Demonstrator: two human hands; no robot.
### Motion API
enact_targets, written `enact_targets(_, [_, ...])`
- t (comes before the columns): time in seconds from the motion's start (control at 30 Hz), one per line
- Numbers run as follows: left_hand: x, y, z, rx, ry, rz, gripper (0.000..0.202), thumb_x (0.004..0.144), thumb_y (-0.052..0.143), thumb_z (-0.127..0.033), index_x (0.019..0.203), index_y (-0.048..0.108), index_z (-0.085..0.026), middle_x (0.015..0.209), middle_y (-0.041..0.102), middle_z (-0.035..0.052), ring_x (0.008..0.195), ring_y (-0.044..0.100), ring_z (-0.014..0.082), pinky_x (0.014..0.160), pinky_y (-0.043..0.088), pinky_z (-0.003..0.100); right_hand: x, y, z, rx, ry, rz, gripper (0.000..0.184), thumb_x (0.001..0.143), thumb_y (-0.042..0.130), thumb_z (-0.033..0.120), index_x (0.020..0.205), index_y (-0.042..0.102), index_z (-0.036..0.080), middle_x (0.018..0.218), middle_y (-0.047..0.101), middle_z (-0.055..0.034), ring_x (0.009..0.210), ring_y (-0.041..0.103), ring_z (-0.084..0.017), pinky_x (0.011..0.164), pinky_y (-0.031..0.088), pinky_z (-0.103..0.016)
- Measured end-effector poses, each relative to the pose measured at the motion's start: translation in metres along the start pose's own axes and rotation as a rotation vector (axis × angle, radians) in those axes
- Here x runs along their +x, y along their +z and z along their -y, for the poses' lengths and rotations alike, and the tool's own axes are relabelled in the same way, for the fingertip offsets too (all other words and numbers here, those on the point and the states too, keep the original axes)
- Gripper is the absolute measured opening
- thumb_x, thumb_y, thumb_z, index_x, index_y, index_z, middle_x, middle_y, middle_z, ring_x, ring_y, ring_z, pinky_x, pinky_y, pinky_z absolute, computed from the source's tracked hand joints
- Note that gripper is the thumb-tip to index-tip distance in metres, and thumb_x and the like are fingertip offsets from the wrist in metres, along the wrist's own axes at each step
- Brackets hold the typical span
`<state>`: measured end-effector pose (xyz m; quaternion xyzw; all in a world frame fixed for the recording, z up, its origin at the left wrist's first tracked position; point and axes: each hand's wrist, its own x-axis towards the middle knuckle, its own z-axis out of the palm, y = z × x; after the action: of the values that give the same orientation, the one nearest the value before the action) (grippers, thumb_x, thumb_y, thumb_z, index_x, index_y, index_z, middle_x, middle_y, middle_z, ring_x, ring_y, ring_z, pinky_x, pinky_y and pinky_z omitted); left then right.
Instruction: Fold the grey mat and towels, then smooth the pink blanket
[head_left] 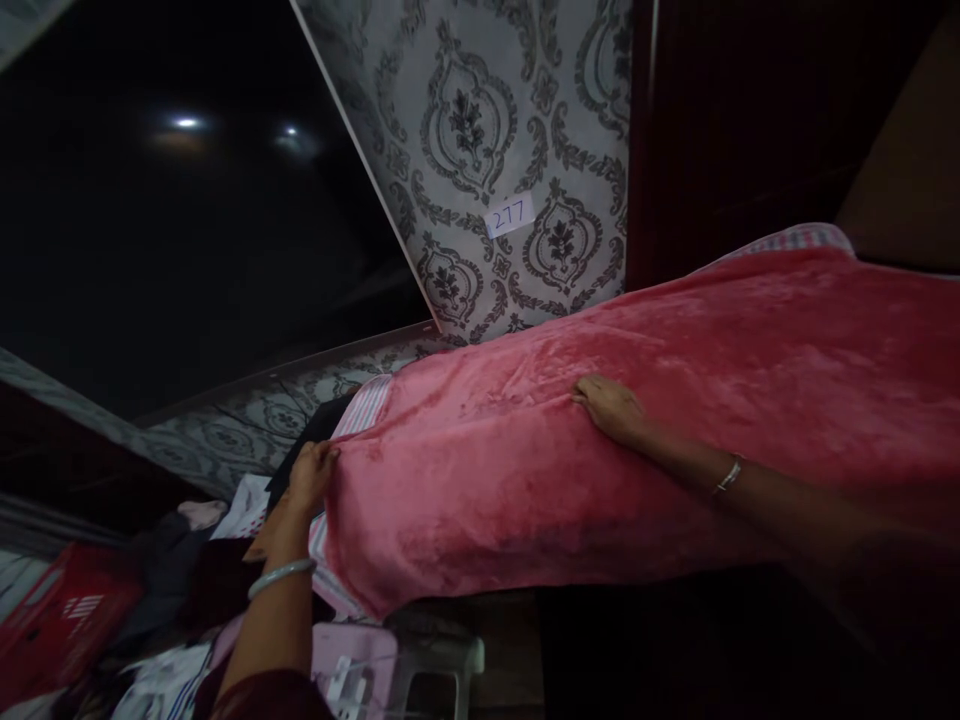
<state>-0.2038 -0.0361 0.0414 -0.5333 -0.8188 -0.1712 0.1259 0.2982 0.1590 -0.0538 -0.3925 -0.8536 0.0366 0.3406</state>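
Note:
A pink plush blanket [465, 500] lies spread across a long surface from the middle to the right edge. Under its left end a striped cloth [367, 405] shows, and more striped cloth shows at the far right edge. My left hand [309, 475], with a bangle on the wrist, has its fingers closed on the blanket's left edge. Farther right, my right hand [609, 405] pinches a raised fold along the blanket's middle; a thin bracelet circles that wrist. The surface beneath the blanket is hidden.
A large dark screen [202, 230] stands at the upper left, beside patterned wallpaper bearing a paper label [510, 214] marked 277. At the lower left are a red bag [71, 620] and piled clothes [169, 570]. A plastic stool [442, 660] stands below the blanket.

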Motion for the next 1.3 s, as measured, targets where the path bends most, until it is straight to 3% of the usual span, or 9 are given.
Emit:
enact_targets(0.2, [0.000,-0.010,0.004,-0.088,0.053,-0.105,0.023,0.079,0.048,-0.036,0.076,0.064,-0.021,0.079,0.058,0.0070,0.088,0.056,0.0249,0.087,0.051,0.038,-0.001,-0.015,-0.002,0.038,-0.071,-0.037,0.017,0.093,0.041,0.024,0.080,0.052,0.022,0.081,0.063,-0.0084,0.075,0.055,-0.021,0.070,0.041,-0.031])
enact_targets(0.33, [-0.004,-0.018,-0.002,-0.205,0.037,-0.176,0.020,0.072,0.053,-0.038,0.068,0.061,-0.021,0.097,0.063,0.0119,0.103,0.057,0.0267,0.097,0.049,0.040,-0.005,-0.025,-0.002,0.084,-0.084,-0.028,0.017,0.094,0.040,0.026,0.080,0.050,0.023,0.080,0.062,-0.0074,0.073,0.056,-0.020,0.070,0.042,-0.031])
enact_targets(0.4, [-0.010,-0.023,-0.006,-0.279,0.021,-0.151,0.024,0.072,0.053,-0.042,0.071,0.063,-0.020,0.101,0.066,0.0117,0.104,0.059,0.0266,0.098,0.048,0.040,-0.007,-0.031,-0.001,0.108,-0.081,-0.025,0.017,0.094,0.040,0.028,0.080,0.049,0.023,0.080,0.062,-0.0070,0.074,0.056,-0.020,0.070,0.043,-0.031])
enact_targets(0.53, [-0.026,-0.034,-0.011,-0.451,-0.054,-0.103,0.039,0.071,0.055,-0.053,0.085,0.068,-0.018,0.090,0.071,0.0073,0.090,0.063,0.0246,0.085,0.052,0.036,-0.012,-0.045,0.000,0.151,-0.084,-0.033,0.018,0.094,0.040,0.031,0.080,0.049,0.023,0.082,0.062,-0.0073,0.077,0.058,-0.021,0.073,0.045,-0.032])
enact_targets(0.63, [-0.039,-0.042,-0.015,-0.553,-0.114,-0.141,0.043,0.067,0.060,-0.059,0.080,0.066,-0.018,0.078,0.068,0.0041,0.078,0.061,0.0211,0.071,0.050,0.030,-0.015,-0.051,-0.001,0.192,-0.090,-0.036,0.018,0.093,0.040,0.031,0.080,0.050,0.023,0.081,0.063,-0.0069,0.075,0.058,-0.020,0.072,0.046,-0.032])
enact_targets(0.73, [-0.049,-0.053,-0.024,-0.601,-0.158,-0.167,0.044,0.065,0.063,-0.060,0.076,0.064,-0.017,0.069,0.062,0.0001,0.069,0.055,0.0167,0.065,0.044,0.027,-0.018,-0.053,-0.005,0.225,-0.073,-0.048,0.018,0.092,0.041,0.032,0.080,0.050,0.024,0.079,0.063,-0.0061,0.073,0.058,-0.020,0.070,0.046,-0.032])
enact_targets(0.9, [-0.054,-0.071,-0.050,-0.579,-0.159,-0.334,0.043,0.069,0.058,-0.061,0.079,0.060,-0.019,0.071,0.059,-0.0013,0.071,0.052,0.0162,0.067,0.043,0.027,-0.020,-0.068,-0.009,0.252,-0.057,-0.058,0.019,0.091,0.043,0.036,0.081,0.053,0.023,0.077,0.064,-0.0063,0.071,0.059,-0.021,0.067,0.047,-0.033])
enact_targets(1.13, [-0.043,-0.096,-0.090,-0.409,-0.123,-0.606,0.030,0.081,0.051,-0.050,0.082,0.057,-0.020,0.072,0.055,-0.0011,0.071,0.052,0.0176,0.070,0.044,0.030,-0.016,-0.116,-0.009,0.267,-0.034,-0.176,0.018,0.091,0.046,0.036,0.080,0.053,0.024,0.075,0.064,-0.0055,0.068,0.058,-0.021,0.065,0.047,-0.034])
enact_targets(1.3, [-0.023,-0.094,-0.099,-0.267,-0.123,-0.611,0.020,0.085,0.047,-0.037,0.083,0.057,-0.020,0.076,0.058,0.0015,0.074,0.055,0.0200,0.074,0.045,0.033,-0.008,-0.128,-0.013,0.261,-0.026,-0.223,0.018,0.091,0.047,0.037,0.082,0.054,0.023,0.077,0.064,-0.0058,0.070,0.057,-0.020,0.066,0.046,-0.033])
